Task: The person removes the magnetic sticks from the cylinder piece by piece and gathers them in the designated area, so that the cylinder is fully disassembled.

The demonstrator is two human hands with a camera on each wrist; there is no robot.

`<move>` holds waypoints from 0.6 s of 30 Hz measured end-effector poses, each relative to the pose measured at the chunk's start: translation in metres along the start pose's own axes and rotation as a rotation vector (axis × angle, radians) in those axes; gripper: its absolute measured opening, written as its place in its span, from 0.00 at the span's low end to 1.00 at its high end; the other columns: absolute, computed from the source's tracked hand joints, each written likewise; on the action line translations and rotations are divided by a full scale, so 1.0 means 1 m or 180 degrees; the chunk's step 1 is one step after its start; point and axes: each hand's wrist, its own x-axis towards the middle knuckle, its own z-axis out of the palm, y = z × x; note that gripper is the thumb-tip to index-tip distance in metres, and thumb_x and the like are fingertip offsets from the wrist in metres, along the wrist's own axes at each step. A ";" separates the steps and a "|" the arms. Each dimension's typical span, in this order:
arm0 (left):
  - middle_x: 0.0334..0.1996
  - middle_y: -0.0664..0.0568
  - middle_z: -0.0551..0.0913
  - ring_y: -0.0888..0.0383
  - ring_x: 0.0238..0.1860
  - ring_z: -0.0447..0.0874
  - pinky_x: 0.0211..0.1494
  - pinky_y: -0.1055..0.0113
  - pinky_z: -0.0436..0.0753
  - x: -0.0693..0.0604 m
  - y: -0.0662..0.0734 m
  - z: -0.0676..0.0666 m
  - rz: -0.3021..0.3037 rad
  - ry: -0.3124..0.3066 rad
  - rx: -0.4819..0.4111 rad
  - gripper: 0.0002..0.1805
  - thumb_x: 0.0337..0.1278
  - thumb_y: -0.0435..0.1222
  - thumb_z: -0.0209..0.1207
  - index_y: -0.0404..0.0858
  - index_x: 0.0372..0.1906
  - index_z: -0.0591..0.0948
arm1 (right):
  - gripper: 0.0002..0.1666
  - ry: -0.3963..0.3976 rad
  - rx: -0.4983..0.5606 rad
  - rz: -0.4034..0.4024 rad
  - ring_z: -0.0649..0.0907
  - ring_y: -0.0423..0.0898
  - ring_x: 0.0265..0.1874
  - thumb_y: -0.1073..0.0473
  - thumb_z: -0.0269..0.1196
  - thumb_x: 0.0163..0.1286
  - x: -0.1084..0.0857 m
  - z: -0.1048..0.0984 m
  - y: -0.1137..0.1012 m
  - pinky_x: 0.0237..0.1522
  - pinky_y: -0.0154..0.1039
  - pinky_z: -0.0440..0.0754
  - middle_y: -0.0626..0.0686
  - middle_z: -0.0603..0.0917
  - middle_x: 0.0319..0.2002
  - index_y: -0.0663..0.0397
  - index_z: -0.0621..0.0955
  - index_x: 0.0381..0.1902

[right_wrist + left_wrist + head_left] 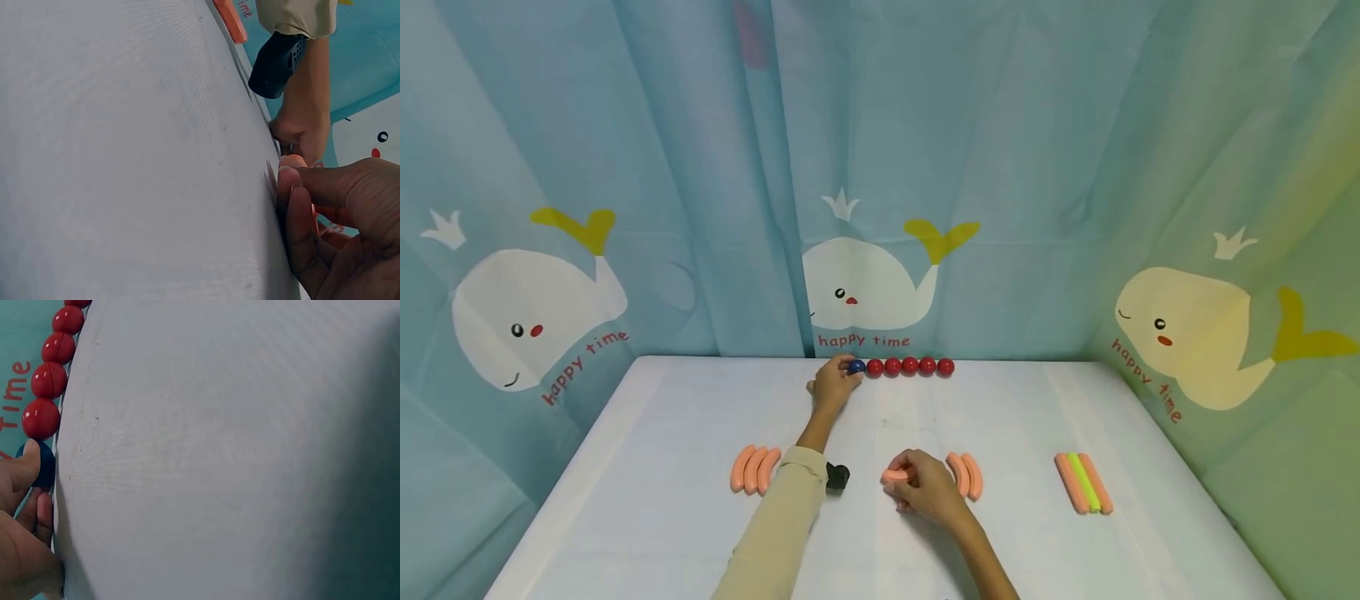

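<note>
At the table's back edge, my left hand [834, 385] pinches a dark blue ball [858, 367] between thumb and fingers. The ball sits at the left end of a straight row of shiny red balls [910, 367], close to the first one. In the left wrist view the blue ball [46, 465] is partly covered by the thumb. Nearer the middle, my right hand [931, 490] pinches a curved orange piece [895, 476] at or just above the tabletop. Fingers hide much of that orange piece [292, 161] in the right wrist view.
Three curved orange pieces [756, 470] lie side by side left of the left forearm. Two more [970, 476] lie just right of the right hand. Farther right, a straight green stick [1089, 483] lies between two orange sticks [1071, 483]. A whale-print curtain [880, 167] borders the white table [647, 467].
</note>
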 end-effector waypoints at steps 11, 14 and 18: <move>0.51 0.47 0.85 0.49 0.50 0.80 0.53 0.50 0.62 -0.003 0.004 -0.004 0.0040 -0.0057 -0.0031 0.22 0.55 0.39 0.68 0.41 0.56 0.81 | 0.12 0.0017 -0.0082 0.0029 0.80 0.38 0.19 0.61 0.69 0.63 0.000 -0.002 -0.002 0.21 0.29 0.79 0.50 0.80 0.26 0.58 0.79 0.42; 0.51 0.47 0.85 0.49 0.50 0.80 0.53 0.49 0.62 -0.004 0.003 -0.004 0.0049 -0.0068 -0.0032 0.23 0.55 0.39 0.68 0.41 0.57 0.80 | 0.13 0.0028 -0.0095 0.0006 0.80 0.38 0.19 0.60 0.69 0.63 -0.001 -0.002 -0.002 0.21 0.29 0.78 0.50 0.80 0.27 0.59 0.79 0.42; 0.51 0.47 0.85 0.49 0.50 0.80 0.53 0.50 0.62 -0.003 0.001 -0.005 0.0051 -0.0080 -0.0061 0.23 0.55 0.39 0.68 0.40 0.57 0.80 | 0.13 0.0015 -0.0088 -0.0002 0.79 0.37 0.19 0.60 0.69 0.63 -0.001 -0.001 -0.001 0.20 0.29 0.78 0.49 0.80 0.26 0.59 0.79 0.42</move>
